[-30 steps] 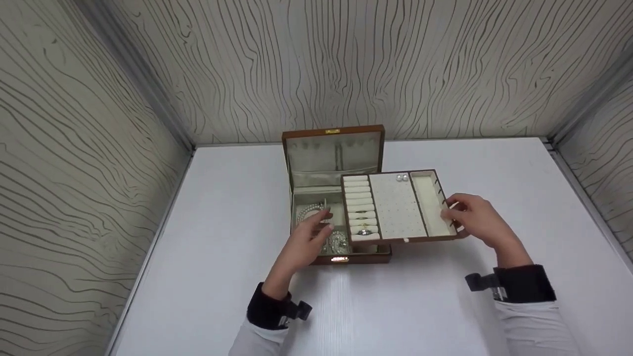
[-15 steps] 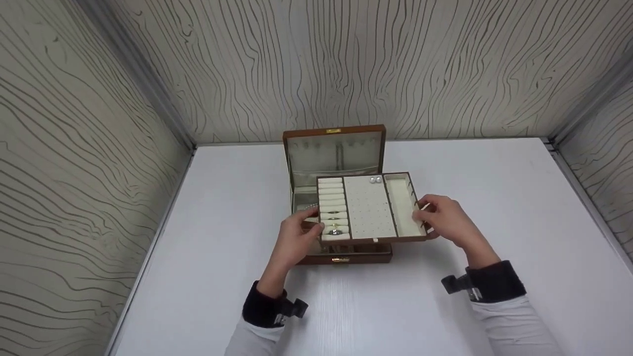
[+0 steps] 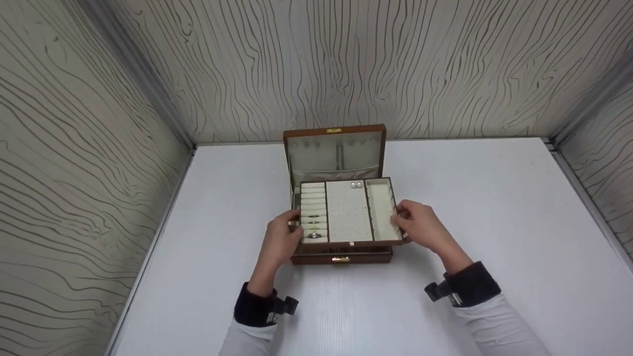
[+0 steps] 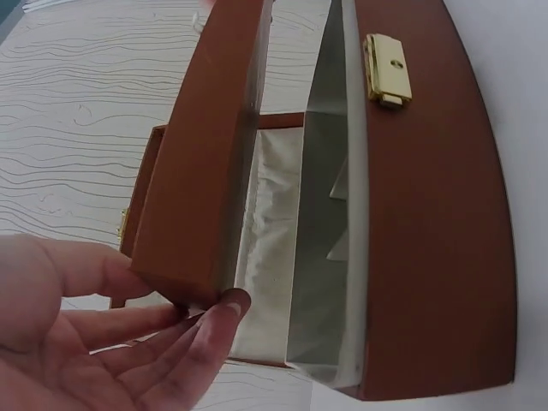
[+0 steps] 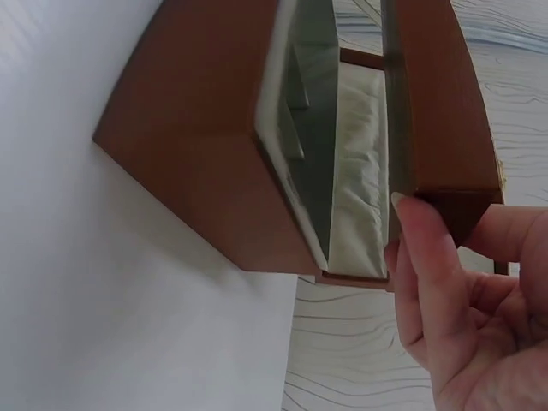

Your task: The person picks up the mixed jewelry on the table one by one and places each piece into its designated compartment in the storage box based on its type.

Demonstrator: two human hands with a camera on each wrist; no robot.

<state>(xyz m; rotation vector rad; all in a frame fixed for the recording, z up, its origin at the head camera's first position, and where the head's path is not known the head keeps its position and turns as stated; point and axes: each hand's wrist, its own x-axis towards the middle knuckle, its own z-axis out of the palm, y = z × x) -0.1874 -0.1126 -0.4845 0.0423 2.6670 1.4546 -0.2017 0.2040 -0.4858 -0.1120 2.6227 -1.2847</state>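
Between both hands a brown jewelry tray (image 3: pixel 348 212) with a cream lining is held level above the open jewelry box (image 3: pixel 368 258). My left hand (image 3: pixel 281 238) grips the tray's left end, fingers under it in the left wrist view. At the opposite end my right hand (image 3: pixel 420 225) pinches the side wall, its fingers below the tray in the right wrist view. Several ring rolls (image 3: pixel 313 198) line the tray's left part, with a few rings (image 3: pixel 314 236) near the front. Two pearl earrings (image 3: pixel 356 185) sit in the middle panel. The tray hides most of the box's inside.
The box's lid (image 3: pixel 336 151) stands upright behind the tray. A gold clasp (image 4: pixel 388 68) is on the box's front. The white table (image 3: pixel 494 198) meets patterned walls (image 3: pixel 336 64) at the back and sides.
The tray has moved left, from the box's right side to over the box. My left hand, earlier apart from it, has taken hold of its left end.
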